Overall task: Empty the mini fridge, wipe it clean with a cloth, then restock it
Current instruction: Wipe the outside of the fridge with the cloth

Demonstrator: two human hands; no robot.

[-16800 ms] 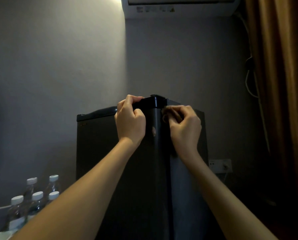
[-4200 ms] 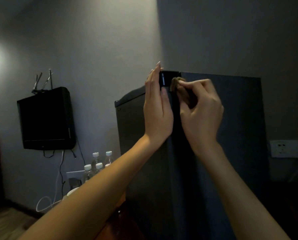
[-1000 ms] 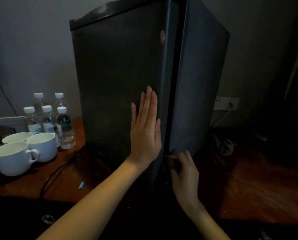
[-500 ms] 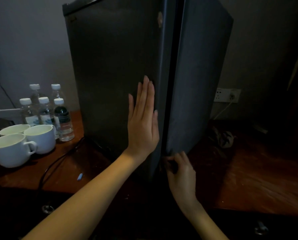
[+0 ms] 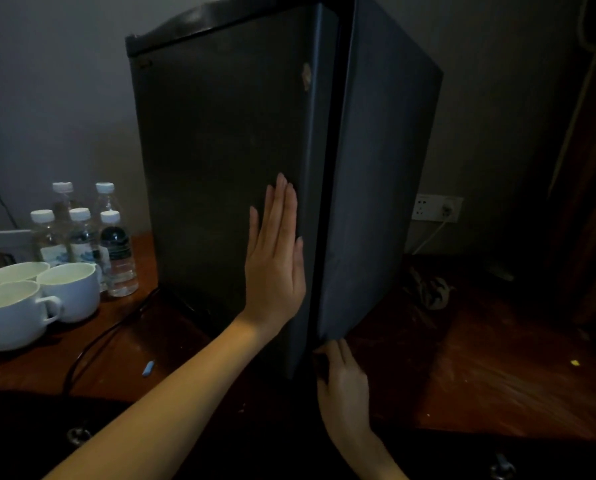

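Left of the mini fridge (image 5: pixel 220 150) — cups (image 5: pixel 64 292), bottles (image 5: pixel 116 254), a cable (image 5: pixel 95 344) crowd in; right, the desk (image 5: pixel 497 358) runs open past a crumpled rag (image 5: pixel 428 292).

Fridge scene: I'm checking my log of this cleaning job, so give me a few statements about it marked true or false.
1. The left hand lies flat on the fridge door. True.
2. The fridge door stands wide open. False: it looks shut.
3. Five capped bottles stand left of the fridge. True.
4. The cups sit on top of the fridge. False: they stand on the table, left of it.
5. The right hand is at the fridge's top corner. False: it is at the bottom corner.
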